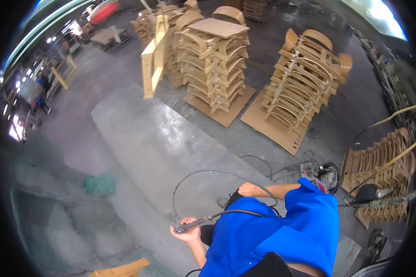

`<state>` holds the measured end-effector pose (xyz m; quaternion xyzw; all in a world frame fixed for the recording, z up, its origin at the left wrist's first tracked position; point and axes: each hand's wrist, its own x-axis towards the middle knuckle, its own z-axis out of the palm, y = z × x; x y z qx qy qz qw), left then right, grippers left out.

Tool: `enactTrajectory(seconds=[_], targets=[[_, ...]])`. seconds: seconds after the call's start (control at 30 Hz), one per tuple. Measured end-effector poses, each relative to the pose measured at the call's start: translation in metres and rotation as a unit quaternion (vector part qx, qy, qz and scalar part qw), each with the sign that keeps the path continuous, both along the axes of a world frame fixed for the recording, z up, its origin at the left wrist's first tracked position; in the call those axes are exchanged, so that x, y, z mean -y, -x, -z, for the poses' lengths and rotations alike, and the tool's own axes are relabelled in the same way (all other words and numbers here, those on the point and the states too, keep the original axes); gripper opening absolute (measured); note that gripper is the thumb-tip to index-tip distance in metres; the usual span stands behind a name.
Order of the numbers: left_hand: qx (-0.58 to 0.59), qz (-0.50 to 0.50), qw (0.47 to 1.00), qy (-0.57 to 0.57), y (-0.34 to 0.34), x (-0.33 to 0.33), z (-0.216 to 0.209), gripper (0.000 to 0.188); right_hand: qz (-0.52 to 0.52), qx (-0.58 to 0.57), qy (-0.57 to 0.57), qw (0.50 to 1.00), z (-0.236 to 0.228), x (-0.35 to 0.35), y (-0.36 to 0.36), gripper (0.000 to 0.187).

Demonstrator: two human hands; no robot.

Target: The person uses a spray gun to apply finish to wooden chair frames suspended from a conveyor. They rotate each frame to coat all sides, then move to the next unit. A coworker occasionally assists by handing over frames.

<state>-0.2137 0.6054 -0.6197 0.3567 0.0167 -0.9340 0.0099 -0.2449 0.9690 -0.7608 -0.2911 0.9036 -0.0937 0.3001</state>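
My left hand [187,230] is closed around a dark metal spray gun [189,225], held low in front of me with the palm partly turned up. Two thin dark hoses [230,171] run from the gun, one looping forward and the other crossing my blue top [259,231]. By my dark-clad leg, my right hand [248,189] looks curled, with its fingers pressed together. Whatever it may hold is hidden.
Stacked bent-wood chair frames [212,69] stand ahead on a board, with another stack [298,87] farther right. More curved wooden parts [379,173] lie at the right edge. Pump-like equipment [326,175] sits nearby. At left are a green bundle [100,185] and a wooden frame [153,60].
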Motion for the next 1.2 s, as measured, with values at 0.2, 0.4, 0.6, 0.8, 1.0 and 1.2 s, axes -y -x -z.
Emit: enactTrajectory(seconds=[0.2, 0.4, 0.6, 0.8, 1.0, 1.2], targets=[[-0.012, 0.044, 0.998, -0.035, 0.014, -0.018, 0.004, 0.052, 0.265, -0.061, 0.366, 0.89, -0.04, -0.046, -0.066, 0.047], [-0.041, 0.087, 0.995, -0.039, 0.022, -0.028, 0.004, 0.052, 0.647, -0.075, 0.299, 0.697, -0.051, -0.021, -0.08, 0.071], [-0.016, 0.109, 0.994, -0.006, 0.029, -0.034, 0.006, 0.052, 0.784, 0.026, 0.341, 0.518, -0.054, -0.009, -0.076, 0.093], [-0.002, 0.114, 0.993, -0.019, 0.035, -0.033, 0.004, 0.052, 0.805, 0.061, 0.274, 0.522, -0.031, -0.013, -0.072, 0.092], [0.039, 0.064, 0.997, 0.016, 0.035, -0.025, 0.007, 0.049, 0.761, -0.019, 0.335, 0.555, 0.008, -0.007, -0.05, 0.075], [-0.029, 0.052, 0.998, -0.003, 0.024, -0.01, 0.012, 0.05, 0.722, -0.042, 0.264, 0.639, -0.01, -0.011, -0.018, 0.07]])
